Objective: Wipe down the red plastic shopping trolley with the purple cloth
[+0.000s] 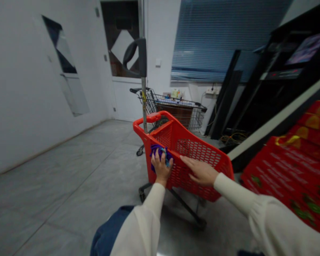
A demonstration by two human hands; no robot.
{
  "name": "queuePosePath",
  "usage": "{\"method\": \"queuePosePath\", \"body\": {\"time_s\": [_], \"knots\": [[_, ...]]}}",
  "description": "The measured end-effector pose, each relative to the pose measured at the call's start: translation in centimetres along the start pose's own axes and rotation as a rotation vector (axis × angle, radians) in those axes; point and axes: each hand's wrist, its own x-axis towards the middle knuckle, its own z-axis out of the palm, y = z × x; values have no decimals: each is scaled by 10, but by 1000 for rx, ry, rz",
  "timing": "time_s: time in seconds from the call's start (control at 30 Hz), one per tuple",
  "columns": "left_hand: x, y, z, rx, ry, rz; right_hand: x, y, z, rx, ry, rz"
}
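Red plastic forms the basket of the shopping cart (182, 171). The left hand (162, 166) grasps a purple cloth (166, 154) against the near side panel, close to the handle-end corner. The right hand (203, 172) is released, fingers extended, fingertips at the upper edge of the same panel. A wire cart (198, 113) stands behind.

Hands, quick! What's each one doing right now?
Left hand: holding a purple cloth against the red cart.
Right hand: open, nothing held, by the cart's side.
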Motion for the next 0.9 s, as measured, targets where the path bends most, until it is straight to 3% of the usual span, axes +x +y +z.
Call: {"method": "queuePosePath", "body": {"time_s": [0.1,0.3,0.47,0.53,0.67,0.77,0.9], "knots": [[-8,-2,1,-16,-25,24,4,13,2,20,33,-150],[22,-17,6,-64,41,-162,9,13,10,-91,5,-214],[-30,9,12,-94,-40,-166,20,9,16,-263,30,-182],[-40,14,14,-120,-65,-169,23,11,18,-311,53,-187],[-4,-5,18,-164,-9,-238,23,16,21,-371,77,-219],[11,-10,22,-178,-51,-262,22,18,22,-387,65,-254],[-33,15,23,-162,-70,-239,22,19,21,-397,68,-276]]}}
